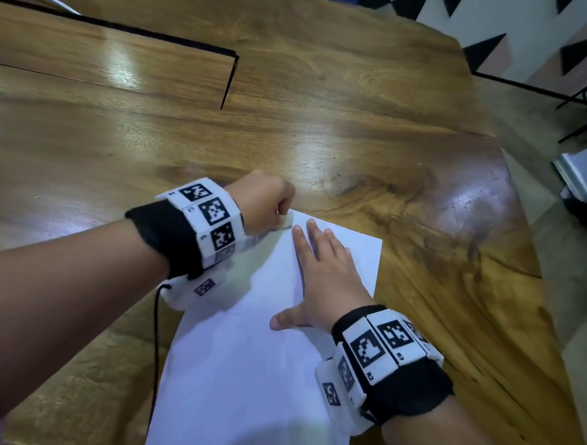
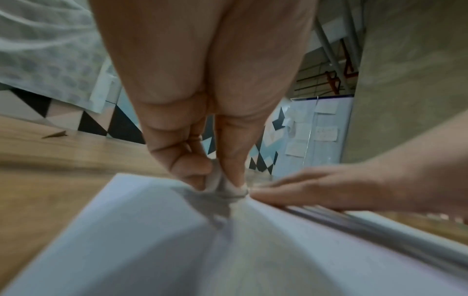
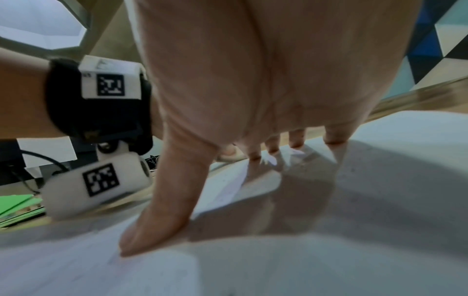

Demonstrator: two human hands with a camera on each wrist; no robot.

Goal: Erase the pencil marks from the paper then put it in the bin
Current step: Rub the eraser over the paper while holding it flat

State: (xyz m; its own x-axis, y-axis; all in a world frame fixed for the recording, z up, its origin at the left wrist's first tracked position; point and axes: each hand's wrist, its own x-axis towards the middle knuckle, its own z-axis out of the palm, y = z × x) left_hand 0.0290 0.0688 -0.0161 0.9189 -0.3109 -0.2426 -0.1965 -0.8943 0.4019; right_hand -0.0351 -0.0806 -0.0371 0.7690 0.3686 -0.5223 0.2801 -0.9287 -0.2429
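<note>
White paper (image 1: 250, 373) lies flat on the table (image 1: 375, 134), near-centre, skewed so its far corner points away. Sheet is smooth and matte; any pencil marks are too faint to make out.

Left hand (image 1: 262, 200) sits at the paper's far-left corner, fingers curled tight. In the left wrist view, thumb and fingers (image 2: 192, 170) pinch a small pale eraser (image 2: 222, 184), a soft rounded block, with its tip touching the sheet. That view is motion-blurred.

Right hand (image 1: 326, 275) is flat, palm down on the paper's far-right part, fingers straight and slightly spread, thumb out to the left. Right wrist view shows the fingertips (image 3: 334, 136) and thumb pressing the sheet. It holds nothing.

Hands are close together, the right fingertips just beside the left hand.

Table is glossy varnished wood with strong grain, glare patches and a rounded far-right corner. A thin black cord (image 1: 156, 344) runs down from the left wrist across the table's near edge. Both wrists wear black bands with white blocks carrying square black-and-white markers.

Bin is not in view.
</note>
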